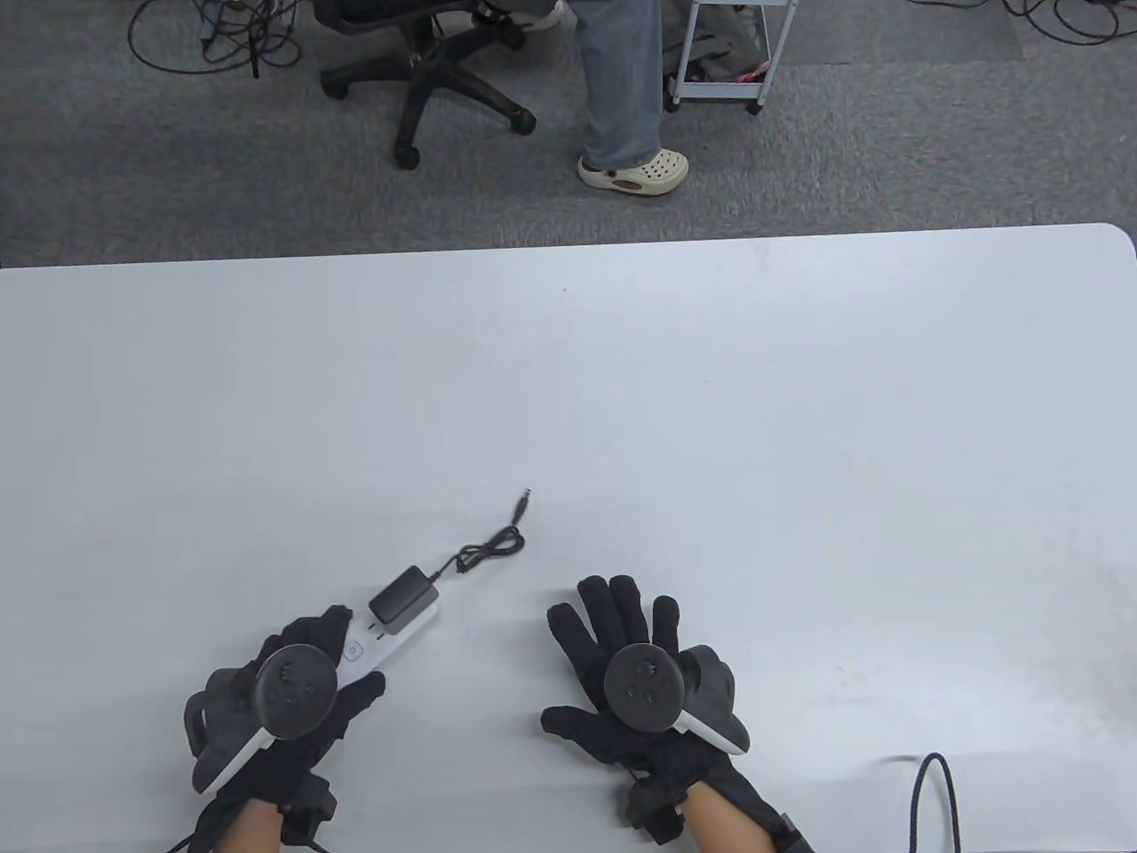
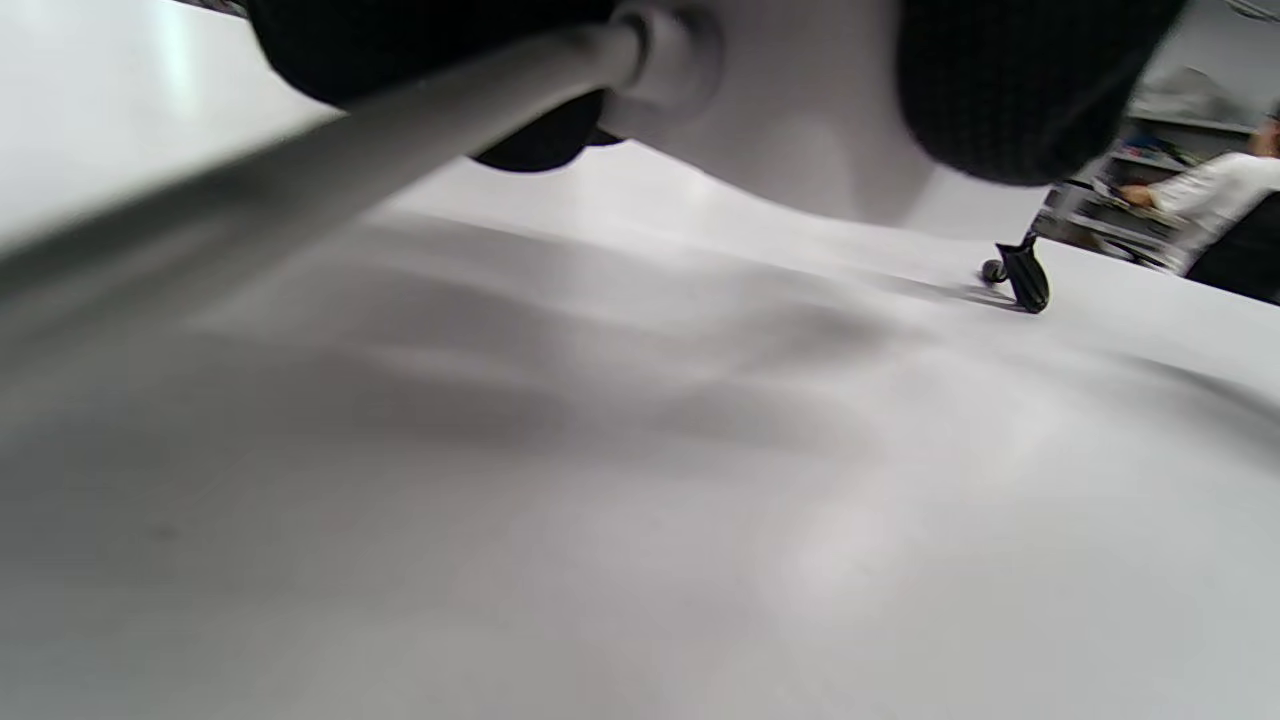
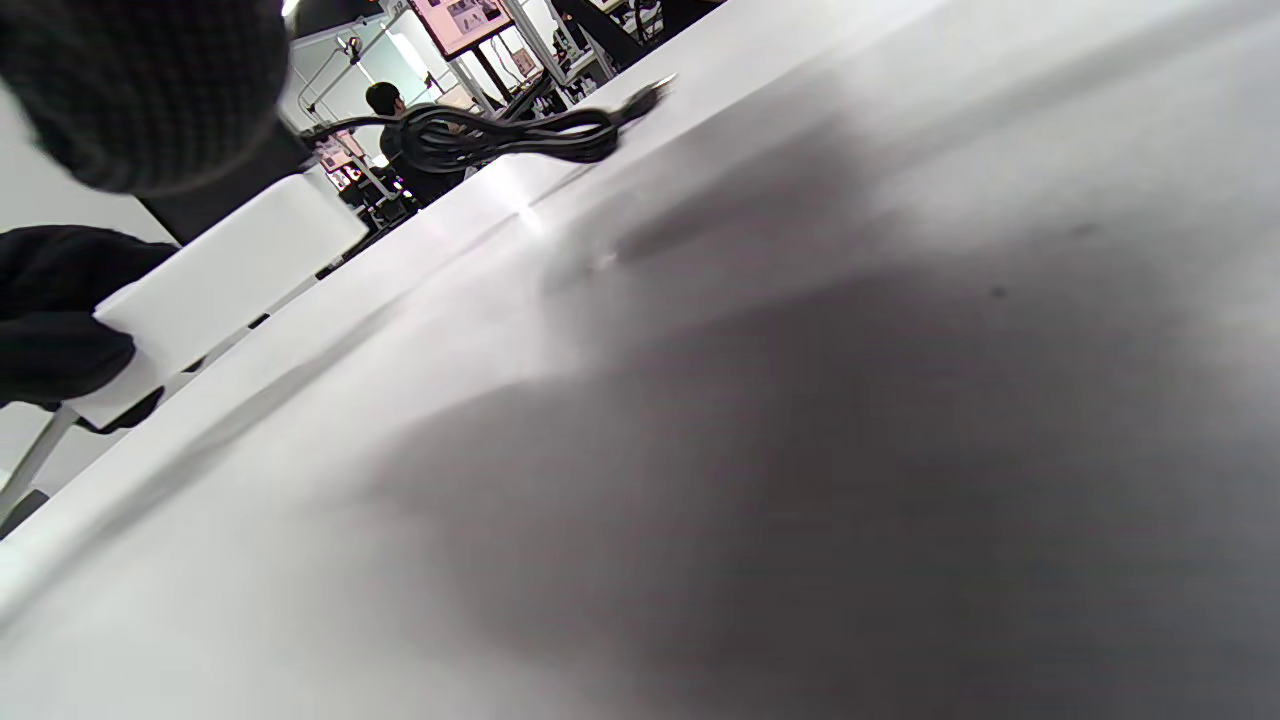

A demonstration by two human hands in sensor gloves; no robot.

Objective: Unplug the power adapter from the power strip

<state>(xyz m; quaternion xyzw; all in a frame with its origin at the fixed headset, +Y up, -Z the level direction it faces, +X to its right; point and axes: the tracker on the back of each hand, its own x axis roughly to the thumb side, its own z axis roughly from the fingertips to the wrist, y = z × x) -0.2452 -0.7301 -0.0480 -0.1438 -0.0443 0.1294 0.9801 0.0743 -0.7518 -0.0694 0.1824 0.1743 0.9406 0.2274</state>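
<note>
A white power strip (image 1: 404, 633) lies slanted on the white table at the near left. A black power adapter (image 1: 402, 595) is plugged into its far end, and the adapter's black cable (image 1: 487, 546) curls away to a barrel plug (image 1: 523, 506). My left hand (image 1: 348, 656) grips the strip's near end, fingers on one side and thumb on the other. My right hand (image 1: 613, 622) rests flat on the table to the strip's right, fingers spread, holding nothing. The right wrist view shows the strip (image 3: 230, 270), the left hand's fingers (image 3: 60, 330) and the coiled cable (image 3: 510, 135).
The strip's grey cord (image 2: 400, 110) runs back under my left hand. A black cable loop (image 1: 933, 800) lies at the table's near right edge. Beyond the table's far edge (image 1: 568, 253) are an office chair (image 1: 426, 80) and a standing person (image 1: 626, 98).
</note>
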